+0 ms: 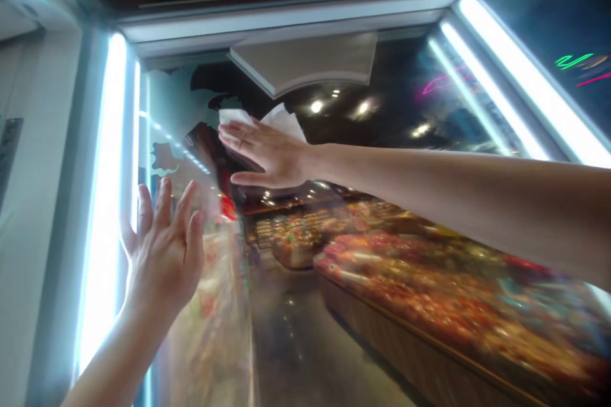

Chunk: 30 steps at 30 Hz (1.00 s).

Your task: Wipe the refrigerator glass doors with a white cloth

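Observation:
My right hand (pixel 267 152) reaches across from the right and lies flat against a glass pane (pixel 382 114), fingers stretched out, pressing a white cloth (pixel 281 119) onto the glass. The cloth's corners stick out above the fingers. Lower left, my left hand (pixel 165 251) rests flat with fingers spread on the glass near the lit frame edge (pixel 107 203); nothing is in it. The picture is smeared by motion.
The pane sits in a pale metal frame with bright light strips at left and upper right (pixel 525 82). Through or reflected in the glass are long display counters (pixel 429 292) heaped with colourful goods, an aisle floor (pixel 296 343) and ceiling spotlights. A pale wall (pixel 33 203) stands at left.

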Available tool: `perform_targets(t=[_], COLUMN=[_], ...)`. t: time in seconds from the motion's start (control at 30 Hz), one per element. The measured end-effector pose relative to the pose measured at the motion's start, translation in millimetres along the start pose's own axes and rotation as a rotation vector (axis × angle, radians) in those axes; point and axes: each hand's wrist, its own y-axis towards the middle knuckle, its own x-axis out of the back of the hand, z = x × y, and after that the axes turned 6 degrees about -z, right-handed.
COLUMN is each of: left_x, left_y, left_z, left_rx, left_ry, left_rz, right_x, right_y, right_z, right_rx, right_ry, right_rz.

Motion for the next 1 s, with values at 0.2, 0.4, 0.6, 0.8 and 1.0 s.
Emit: perform_targets(t=[0.2, 0.4, 0.6, 0.8, 1.0], left_x=[-2.3, -0.7, -8.3, -37.2, -64.7], left_y=[-74, -100, -94, -82, -65], left_z=[-8, -21, -56, -112, -179], left_rx=[-0.052, -0.057, -0.045, -0.154, -0.186], left_ry=[0.028, 0.060, 0.061, 0.076, 0.043], left_rz=[0.036, 0.003, 0.000, 0.020, -0.002], right_x=[-4, -12, -2, 15, 39], right_y=[-49, -84, -119, -187, -265], right_z=[38, 53, 25, -5, -71], right_rx=[0.261, 0.306, 0.064, 0.253, 0.149], right_ry=[0.162, 0.186, 0.202, 0.215, 0.271], right_rz=[0.081, 0.031, 0.012, 0.140, 0.119])
